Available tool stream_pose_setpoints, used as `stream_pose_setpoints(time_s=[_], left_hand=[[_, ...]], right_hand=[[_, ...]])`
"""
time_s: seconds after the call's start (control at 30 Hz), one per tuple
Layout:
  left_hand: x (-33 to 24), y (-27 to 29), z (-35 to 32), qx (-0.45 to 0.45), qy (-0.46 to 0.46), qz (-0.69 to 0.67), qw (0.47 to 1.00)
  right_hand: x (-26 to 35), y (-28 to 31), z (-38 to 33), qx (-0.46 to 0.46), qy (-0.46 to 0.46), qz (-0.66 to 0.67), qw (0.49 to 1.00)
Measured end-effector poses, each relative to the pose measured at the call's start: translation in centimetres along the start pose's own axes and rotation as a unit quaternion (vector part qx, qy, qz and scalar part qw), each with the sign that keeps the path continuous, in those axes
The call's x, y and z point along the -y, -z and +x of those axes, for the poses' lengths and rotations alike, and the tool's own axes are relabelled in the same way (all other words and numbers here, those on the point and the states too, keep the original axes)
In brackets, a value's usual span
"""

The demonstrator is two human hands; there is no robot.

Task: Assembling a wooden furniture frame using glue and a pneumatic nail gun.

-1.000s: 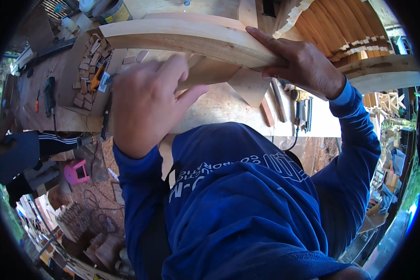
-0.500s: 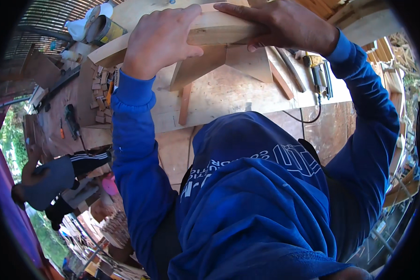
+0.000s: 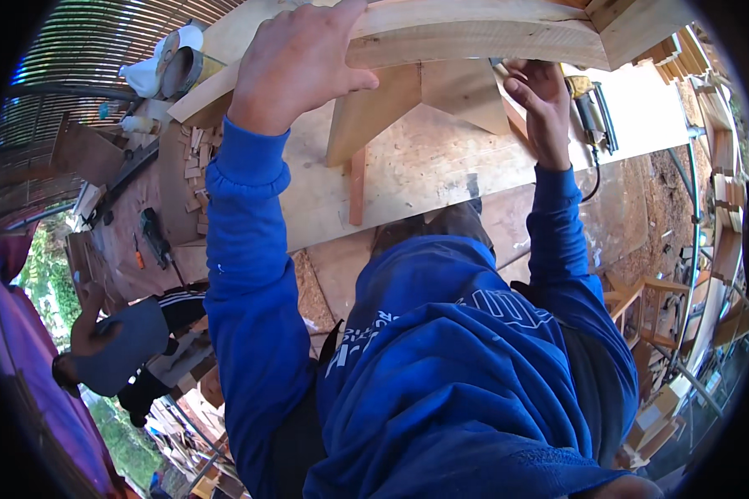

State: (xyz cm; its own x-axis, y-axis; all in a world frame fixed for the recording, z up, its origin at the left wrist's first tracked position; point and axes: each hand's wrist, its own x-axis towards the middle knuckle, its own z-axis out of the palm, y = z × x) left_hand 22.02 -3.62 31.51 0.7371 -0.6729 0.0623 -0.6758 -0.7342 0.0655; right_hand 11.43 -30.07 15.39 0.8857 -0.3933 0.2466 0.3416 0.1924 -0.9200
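My left hand (image 3: 300, 66) is closed over a long pale wooden beam (image 3: 483, 40), its thumb on the near face. At the right end the beam meets a second wooden piece (image 3: 641, 29) in a corner joint. Below the beam's near edge is my right hand (image 3: 545, 108), palm turned up, thumb and fingers curled. Its fingertips are partly hidden behind the beam, so what they hold, if anything, does not show. Under the beam lie notched wooden boards (image 3: 466, 96) on the light worktable (image 3: 416, 175), with a thin reddish-brown stick (image 3: 357, 187) near its front edge.
A yellow and black nail gun (image 3: 587, 108) with a hose lies right of my right hand. On the left are a can (image 3: 183, 75), small wood blocks (image 3: 195, 170), a dark green power tool (image 3: 152, 237) and a screwdriver (image 3: 138, 252). Another person (image 3: 112, 341) works at lower left.
My right hand has left the beam's top and come down below its near edge. My left hand still grips the beam. The beam's right corner joint now shows more.
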Motion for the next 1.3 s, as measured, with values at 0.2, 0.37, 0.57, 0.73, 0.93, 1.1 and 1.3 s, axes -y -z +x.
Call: stream_pose_setpoints(time_s=[0.2, 0.37, 0.57, 0.73, 0.93, 1.1, 1.3], left_hand=[[-1.4, 1.7, 1.1, 0.026, 0.001, 0.016, 1.0], [-0.7, 1.9, 0.3, 0.056, 0.003, -0.007, 0.998], [1.3, 0.5, 0.3, -0.038, -0.129, 0.029, 0.99], [0.0, 1.5, 1.0, 0.023, -0.057, 0.012, 0.998], [-0.4, 1.7, 2.0, 0.048, -0.074, -0.059, 0.994], [0.1, 1.4, 1.8, 0.011, -0.098, -0.053, 0.994], [-0.7, 1.7, 2.2, 0.037, -0.086, -0.056, 0.994]], right_hand=[[-4.7, 1.0, 3.9, 0.102, 0.042, 0.098, 0.989], [-2.4, -3.5, 3.1, 0.046, 0.076, 0.169, 0.982], [-6.0, -3.7, 4.6, 0.193, 0.189, 0.5, 0.823], [-2.4, -3.4, 2.9, 0.052, 0.054, 0.145, 0.987], [-5.9, -3.6, 4.9, 0.162, 0.19, 0.394, 0.885], [-1.4, -4.0, 3.5, 0.059, 0.048, 0.129, 0.989], [-1.7, -3.7, 3.4, 0.063, 0.057, 0.137, 0.987]])
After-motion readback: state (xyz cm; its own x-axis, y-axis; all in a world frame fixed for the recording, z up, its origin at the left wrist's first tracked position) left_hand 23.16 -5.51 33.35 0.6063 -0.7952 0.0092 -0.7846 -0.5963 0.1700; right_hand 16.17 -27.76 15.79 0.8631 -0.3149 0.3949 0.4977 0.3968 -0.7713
